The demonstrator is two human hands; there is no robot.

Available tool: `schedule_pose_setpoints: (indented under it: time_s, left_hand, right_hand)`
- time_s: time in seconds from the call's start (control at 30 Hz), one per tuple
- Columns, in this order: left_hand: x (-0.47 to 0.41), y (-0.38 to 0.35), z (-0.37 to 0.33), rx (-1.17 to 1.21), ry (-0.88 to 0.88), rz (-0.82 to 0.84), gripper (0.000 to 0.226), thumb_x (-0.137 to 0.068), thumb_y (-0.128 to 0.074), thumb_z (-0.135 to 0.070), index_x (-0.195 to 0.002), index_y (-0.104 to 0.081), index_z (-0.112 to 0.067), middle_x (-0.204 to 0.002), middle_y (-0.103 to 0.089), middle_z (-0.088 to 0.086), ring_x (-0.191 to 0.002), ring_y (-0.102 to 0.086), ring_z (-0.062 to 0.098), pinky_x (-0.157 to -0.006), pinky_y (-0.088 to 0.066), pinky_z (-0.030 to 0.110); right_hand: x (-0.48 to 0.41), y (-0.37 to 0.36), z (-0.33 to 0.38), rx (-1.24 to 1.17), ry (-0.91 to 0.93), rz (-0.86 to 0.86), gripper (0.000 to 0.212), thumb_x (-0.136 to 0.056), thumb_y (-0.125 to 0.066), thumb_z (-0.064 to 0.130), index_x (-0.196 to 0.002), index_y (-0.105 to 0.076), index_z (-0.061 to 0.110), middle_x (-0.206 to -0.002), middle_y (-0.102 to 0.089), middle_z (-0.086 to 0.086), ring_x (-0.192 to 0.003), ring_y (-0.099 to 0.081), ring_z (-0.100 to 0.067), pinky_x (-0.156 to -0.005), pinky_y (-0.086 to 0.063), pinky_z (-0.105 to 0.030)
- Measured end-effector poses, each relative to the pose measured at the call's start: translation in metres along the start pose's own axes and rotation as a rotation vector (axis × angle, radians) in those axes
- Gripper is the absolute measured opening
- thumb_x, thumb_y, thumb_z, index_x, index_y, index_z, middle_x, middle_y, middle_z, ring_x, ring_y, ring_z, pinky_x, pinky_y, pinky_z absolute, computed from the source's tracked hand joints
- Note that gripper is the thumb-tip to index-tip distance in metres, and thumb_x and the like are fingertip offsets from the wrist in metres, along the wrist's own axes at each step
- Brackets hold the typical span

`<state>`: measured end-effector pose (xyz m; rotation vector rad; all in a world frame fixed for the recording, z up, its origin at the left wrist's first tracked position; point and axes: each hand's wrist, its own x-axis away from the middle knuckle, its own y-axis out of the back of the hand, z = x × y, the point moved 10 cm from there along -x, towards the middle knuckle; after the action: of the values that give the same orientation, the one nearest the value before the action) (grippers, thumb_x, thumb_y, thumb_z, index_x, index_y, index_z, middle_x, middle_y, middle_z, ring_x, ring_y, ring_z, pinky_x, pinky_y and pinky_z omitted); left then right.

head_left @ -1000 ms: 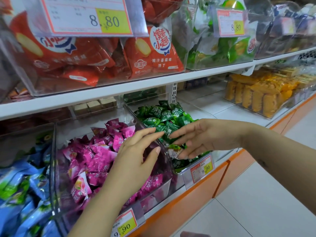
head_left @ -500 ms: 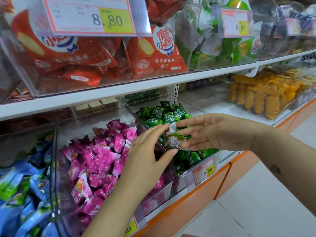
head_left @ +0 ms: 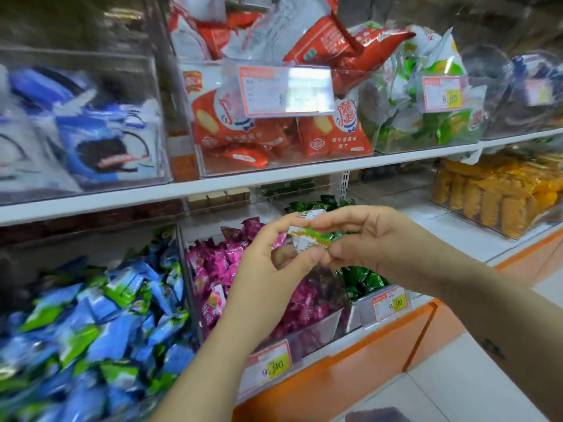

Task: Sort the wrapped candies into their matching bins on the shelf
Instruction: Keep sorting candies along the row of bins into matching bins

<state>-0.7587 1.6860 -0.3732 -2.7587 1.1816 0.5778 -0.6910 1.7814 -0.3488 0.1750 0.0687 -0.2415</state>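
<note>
Candy: one white, green and orange wrapped candy (head_left: 311,237), held in the air between both hands.
Left hand (head_left: 268,269): thumb and forefinger pinch its left end.
Right hand (head_left: 374,239): fingertips pinch its right end.
Below: pink candies (head_left: 213,263) and green candies (head_left: 362,281) in clear bins on the lower shelf.
Far left: blue packets (head_left: 115,324).

Light was bright and even; shadows were soft and faint. White glare on the clear plastic price-tag holder (head_left: 309,89) washed out its print. Heavy motion blur smeared the blue-and-white biscuit packets (head_left: 100,141) and the blue-and-green foil candies (head_left: 91,330) at left. The white shelf board (head_left: 274,175) bowed from wide-angle distortion. The white-and-green wrapped candy (head_left: 310,239) at centre was sharper.
</note>
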Motion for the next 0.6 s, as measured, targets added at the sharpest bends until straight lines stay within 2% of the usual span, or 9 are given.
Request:
schedule_pose_setpoints:
  time_s: [0.1,0.23,0.3,0.37,0.4,0.43,0.47,0.53,0.6]
  left_hand:
    - [0.022,0.042,-0.007,0.022,0.012,-0.144,0.029,-0.066,-0.067,-0.042,-0.095,-0.064,-0.036,-0.085,-0.068,-0.018,-0.075,-0.062,0.006,-0.076,-0.052,0.029]
    - [0.063,0.112,-0.019,-0.054,-0.033,-0.296,0.033,-0.062,-0.075,-0.055,-0.089,-0.064,-0.040,-0.081,-0.061,-0.010,-0.067,-0.053,0.006,-0.070,-0.045,0.031]
    - [0.087,0.151,-0.028,-0.138,-0.075,-0.359,0.028,-0.070,-0.078,-0.049,-0.090,-0.062,-0.039,-0.097,-0.066,-0.018,-0.085,-0.062,0.003,-0.079,-0.048,0.028]
    - [0.115,0.191,-0.043,-0.307,-0.136,-0.425,0.023,-0.072,-0.071,-0.047,-0.092,-0.059,-0.044,-0.115,-0.062,-0.017,-0.103,-0.061,0.004,-0.086,-0.045,0.025]
    - [0.129,0.208,-0.051,-0.401,-0.156,-0.449,0.023,-0.072,-0.068,-0.047,-0.093,-0.058,-0.046,-0.119,-0.059,-0.017,-0.103,-0.058,0.003,-0.086,-0.043,0.021]
    - [0.143,0.225,-0.058,-0.483,-0.165,-0.471,0.023,-0.073,-0.068,-0.047,-0.094,-0.057,-0.045,-0.120,-0.056,-0.018,-0.100,-0.056,0.000,-0.084,-0.041,0.016]
    - [0.156,0.242,-0.062,-0.549,-0.157,-0.491,0.023,-0.076,-0.071,-0.047,-0.094,-0.057,-0.043,-0.121,-0.054,-0.020,-0.098,-0.054,-0.002,-0.082,-0.039,0.011]
    - [0.181,0.274,-0.067,-0.660,-0.108,-0.530,0.021,-0.079,-0.070,-0.046,-0.092,-0.054,-0.043,-0.123,-0.049,-0.024,-0.100,-0.051,-0.008,-0.080,-0.036,0.005]
    - [0.202,0.305,-0.068,-0.776,-0.059,-0.565,0.021,-0.078,-0.064,-0.041,-0.094,-0.051,-0.044,-0.124,-0.040,-0.032,-0.101,-0.047,-0.015,-0.080,-0.036,0.003]
  right_hand:
    - [0.000,-0.036,0.019,0.147,0.084,-0.058,0.022,-0.084,-0.063,0.000,-0.098,-0.068,0.016,-0.075,-0.073,-0.008,-0.073,-0.070,-0.014,-0.068,-0.052,-0.016]
    - [-0.011,-0.099,0.032,0.222,0.138,-0.021,0.014,-0.085,-0.065,0.007,-0.094,-0.070,0.017,-0.061,-0.067,0.007,-0.057,-0.059,0.001,-0.060,-0.046,-0.009]
    - [-0.018,-0.136,0.034,0.221,0.166,0.022,0.012,-0.087,-0.064,0.008,-0.090,-0.070,0.017,-0.068,-0.068,0.004,-0.061,-0.060,-0.003,-0.060,-0.047,-0.011]
    - [-0.027,-0.177,0.035,0.229,0.198,0.062,0.015,-0.088,-0.063,0.007,-0.086,-0.069,0.020,-0.082,-0.070,-0.010,-0.067,-0.062,-0.017,-0.066,-0.052,-0.021]
    - [-0.033,-0.196,0.035,0.245,0.215,0.079,0.017,-0.087,-0.063,0.007,-0.083,-0.069,0.023,-0.087,-0.070,-0.015,-0.070,-0.061,-0.023,-0.073,-0.052,-0.030]
    - [-0.038,-0.216,0.034,0.262,0.228,0.098,0.018,-0.087,-0.064,0.008,-0.082,-0.069,0.024,-0.088,-0.070,-0.014,-0.072,-0.059,-0.023,-0.075,-0.050,-0.032]
    - [-0.043,-0.237,0.032,0.279,0.235,0.125,0.017,-0.087,-0.064,0.008,-0.082,-0.068,0.024,-0.085,-0.070,-0.010,-0.072,-0.058,-0.016,-0.075,-0.048,-0.029]
    - [-0.051,-0.280,0.029,0.355,0.257,0.191,0.014,-0.087,-0.064,0.010,-0.085,-0.068,0.023,-0.079,-0.067,0.007,-0.069,-0.056,0.000,-0.072,-0.044,-0.013]
    - [-0.056,-0.320,0.027,0.462,0.280,0.258,0.012,-0.089,-0.062,0.014,-0.096,-0.069,0.022,-0.088,-0.065,0.013,-0.079,-0.057,0.003,-0.072,-0.041,-0.004]
